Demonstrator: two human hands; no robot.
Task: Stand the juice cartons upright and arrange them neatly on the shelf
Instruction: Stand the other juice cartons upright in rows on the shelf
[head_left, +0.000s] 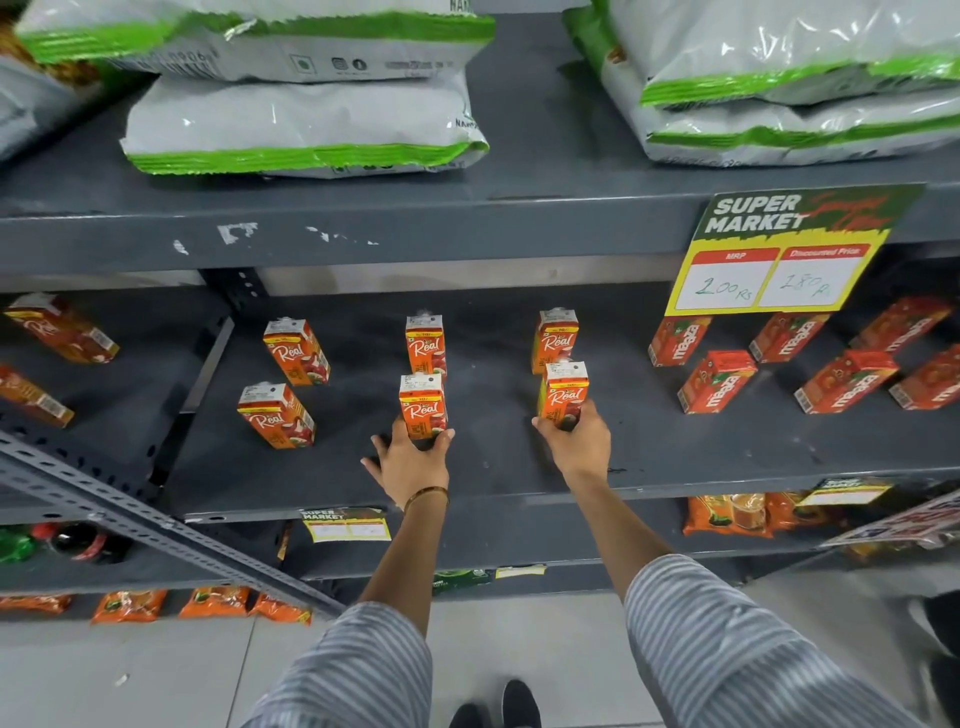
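Several orange "Real" juice cartons stand upright on the dark grey shelf (493, 467), in a back row and a front row. My left hand (410, 460) grips the base of the front middle carton (422, 405). My right hand (576, 439) holds the front right carton (563, 392) low down. Behind them stand the back middle carton (425, 343) and the back right carton (554, 338). On the left stand two more cartons, the back left carton (296, 351) and the front left carton (275, 415).
Red "Maaza" cartons (719, 382) lie on the shelf's right part. More Real cartons (62, 327) lie flat in the left bay. A price sign (779, 254) hangs from the upper shelf, which bears white-green bags (301, 130). A slanted steel brace (156, 525) crosses lower left.
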